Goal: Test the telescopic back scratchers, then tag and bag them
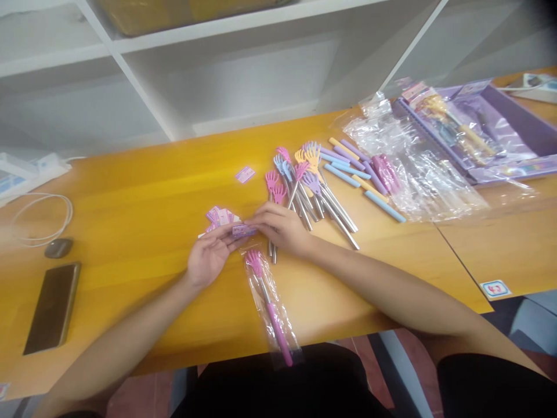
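Pinching a small card [243,231] just beyond the bagged pink scratcher [274,316] on the worktop [174,325], the right hand's [282,229] fingers are nearly closed; the left hand's [208,260] half-curled fingers are holding its other end, probably steadying it. Bare scratchers [313,183] are lying beyond the bagged one, seemingly within easy reach.

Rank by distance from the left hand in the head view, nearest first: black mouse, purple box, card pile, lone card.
From the left hand:
1. Card pile, just beyond it.
2. Lone card, farther back, slightly right.
3. Black mouse, well off to the left.
4. Purple box, far right, at the back.
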`<state>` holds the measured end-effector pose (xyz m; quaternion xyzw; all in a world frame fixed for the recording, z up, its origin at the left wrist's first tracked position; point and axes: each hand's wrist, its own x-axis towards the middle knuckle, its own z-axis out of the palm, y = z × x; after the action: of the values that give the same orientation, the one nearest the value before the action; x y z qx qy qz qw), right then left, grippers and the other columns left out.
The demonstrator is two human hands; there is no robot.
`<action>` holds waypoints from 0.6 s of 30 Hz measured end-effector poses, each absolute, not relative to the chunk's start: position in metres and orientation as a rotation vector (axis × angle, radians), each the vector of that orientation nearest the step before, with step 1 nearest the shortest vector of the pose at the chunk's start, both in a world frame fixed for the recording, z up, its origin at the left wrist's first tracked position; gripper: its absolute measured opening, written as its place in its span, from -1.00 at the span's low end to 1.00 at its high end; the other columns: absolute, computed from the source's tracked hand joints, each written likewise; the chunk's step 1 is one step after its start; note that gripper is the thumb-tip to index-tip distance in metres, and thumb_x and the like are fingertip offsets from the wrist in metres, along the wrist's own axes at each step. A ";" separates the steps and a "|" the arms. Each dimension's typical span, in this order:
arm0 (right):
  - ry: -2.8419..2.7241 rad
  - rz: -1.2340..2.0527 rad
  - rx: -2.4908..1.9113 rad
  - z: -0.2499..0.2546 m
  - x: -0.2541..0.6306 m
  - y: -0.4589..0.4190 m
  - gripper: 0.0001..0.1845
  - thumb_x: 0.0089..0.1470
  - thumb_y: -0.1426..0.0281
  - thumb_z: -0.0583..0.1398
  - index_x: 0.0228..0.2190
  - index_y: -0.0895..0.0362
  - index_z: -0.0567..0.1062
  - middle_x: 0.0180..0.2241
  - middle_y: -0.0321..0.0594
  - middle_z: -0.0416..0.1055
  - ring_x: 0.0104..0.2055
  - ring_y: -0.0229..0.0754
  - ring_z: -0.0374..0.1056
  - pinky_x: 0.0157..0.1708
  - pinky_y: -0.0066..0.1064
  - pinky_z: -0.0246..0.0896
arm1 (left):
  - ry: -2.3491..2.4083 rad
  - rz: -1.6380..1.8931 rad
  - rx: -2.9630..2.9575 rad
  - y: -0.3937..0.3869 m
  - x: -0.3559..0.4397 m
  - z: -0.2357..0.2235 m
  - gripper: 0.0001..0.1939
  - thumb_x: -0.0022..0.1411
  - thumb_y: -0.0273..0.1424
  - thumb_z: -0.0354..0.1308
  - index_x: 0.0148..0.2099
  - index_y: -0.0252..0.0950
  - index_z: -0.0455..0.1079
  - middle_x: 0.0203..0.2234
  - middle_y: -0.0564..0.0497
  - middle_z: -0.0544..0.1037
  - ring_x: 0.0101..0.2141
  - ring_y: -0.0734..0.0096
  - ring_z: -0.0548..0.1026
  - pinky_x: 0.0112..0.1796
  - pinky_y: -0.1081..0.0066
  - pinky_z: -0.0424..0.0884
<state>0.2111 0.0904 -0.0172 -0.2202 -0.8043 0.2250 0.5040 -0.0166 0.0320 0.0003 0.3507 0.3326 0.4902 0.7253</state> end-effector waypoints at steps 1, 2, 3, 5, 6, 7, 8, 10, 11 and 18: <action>-1.947 0.529 -0.533 -0.018 0.211 0.091 -0.74 0.40 0.53 0.22 0.01 0.04 0.62 -0.16 -0.16 0.52 -0.12 -0.17 0.52 -0.13 -0.31 0.53 | 0.727 1.084 0.770 0.032 -0.016 0.000 -0.53 0.30 -0.23 0.11 0.09 -0.33 0.67 0.10 -0.22 0.69 0.19 -0.13 0.57 0.34 -0.19 0.30; -1.953 0.518 -0.535 -0.019 0.212 0.091 -0.72 0.40 0.54 0.21 0.02 0.03 0.61 -0.16 -0.16 0.51 -0.12 -0.17 0.51 -0.13 -0.30 0.53 | 0.722 1.087 0.765 0.032 -0.016 0.000 -0.54 0.29 -0.23 0.12 0.08 -0.31 0.68 0.10 -0.21 0.69 0.19 -0.13 0.57 0.34 -0.20 0.30; -1.961 0.510 -0.536 -0.019 0.212 0.091 -0.71 0.40 0.54 0.21 0.03 0.02 0.61 -0.15 -0.16 0.50 -0.11 -0.16 0.50 -0.12 -0.30 0.52 | 0.719 1.092 0.761 0.032 -0.016 0.000 -0.55 0.29 -0.23 0.12 0.07 -0.30 0.68 0.09 -0.20 0.69 0.18 -0.13 0.57 0.33 -0.20 0.31; -1.983 0.506 -0.538 -0.020 0.212 0.091 -0.69 0.41 0.55 0.18 0.04 0.02 0.61 -0.15 -0.16 0.49 -0.11 -0.16 0.50 -0.12 -0.29 0.52 | 0.722 1.099 0.755 0.032 -0.016 -0.001 -0.55 0.29 -0.22 0.14 0.06 -0.30 0.69 0.08 -0.20 0.70 0.17 -0.12 0.58 0.31 -0.19 0.34; -1.996 0.509 -0.542 -0.019 0.212 0.091 -0.68 0.41 0.56 0.17 0.04 0.02 0.61 -0.15 -0.15 0.49 -0.10 -0.15 0.49 -0.13 -0.29 0.52 | 0.725 1.100 0.754 0.032 -0.016 -0.001 -0.55 0.29 -0.22 0.15 0.07 -0.31 0.68 0.08 -0.21 0.70 0.17 -0.11 0.58 0.30 -0.16 0.35; -2.007 0.512 -0.548 -0.019 0.212 0.091 -0.68 0.42 0.56 0.16 0.05 0.02 0.60 -0.14 -0.14 0.49 -0.10 -0.14 0.49 -0.13 -0.28 0.52 | 0.729 1.099 0.751 0.032 -0.016 -0.002 -0.55 0.28 -0.22 0.16 0.07 -0.32 0.68 0.08 -0.21 0.70 0.16 -0.09 0.58 0.29 -0.14 0.37; -2.015 0.514 -0.555 -0.018 0.212 0.091 -0.68 0.42 0.55 0.16 0.05 0.03 0.60 -0.14 -0.14 0.49 -0.10 -0.14 0.49 -0.13 -0.28 0.52 | 0.732 1.100 0.745 0.032 -0.016 -0.002 -0.55 0.28 -0.23 0.17 0.08 -0.32 0.68 0.07 -0.20 0.70 0.15 -0.08 0.59 0.28 -0.11 0.39; -2.016 0.511 -0.564 -0.016 0.212 0.090 -0.70 0.41 0.54 0.17 0.05 0.04 0.59 -0.15 -0.13 0.49 -0.12 -0.14 0.49 -0.14 -0.27 0.52 | 0.737 1.105 0.730 0.032 -0.016 -0.003 -0.58 0.26 -0.25 0.18 0.06 -0.30 0.69 0.05 -0.19 0.71 0.13 -0.05 0.60 0.25 -0.07 0.42; -2.012 0.508 -0.566 -0.015 0.212 0.089 -0.71 0.41 0.53 0.19 0.05 0.04 0.59 -0.15 -0.14 0.49 -0.13 -0.14 0.48 -0.15 -0.27 0.52 | 0.739 1.108 0.722 0.032 -0.017 -0.003 -0.59 0.25 -0.26 0.19 0.04 -0.29 0.70 0.05 -0.18 0.72 0.12 -0.05 0.61 0.24 -0.07 0.43; -2.076 0.503 -0.511 -0.016 0.214 0.090 -0.71 0.39 0.54 0.18 0.04 0.04 0.57 -0.15 -0.14 0.48 -0.13 -0.13 0.47 -0.18 -0.28 0.49 | 0.767 1.072 0.754 0.031 -0.017 0.000 -0.52 0.26 -0.25 0.15 0.10 -0.36 0.66 0.08 -0.27 0.69 0.16 -0.15 0.59 0.27 -0.13 0.37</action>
<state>0.2139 0.0904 -0.0156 -0.2070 -0.8416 0.2037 0.4554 -0.0170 0.0311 -0.0003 0.3420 0.3478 0.4860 0.7252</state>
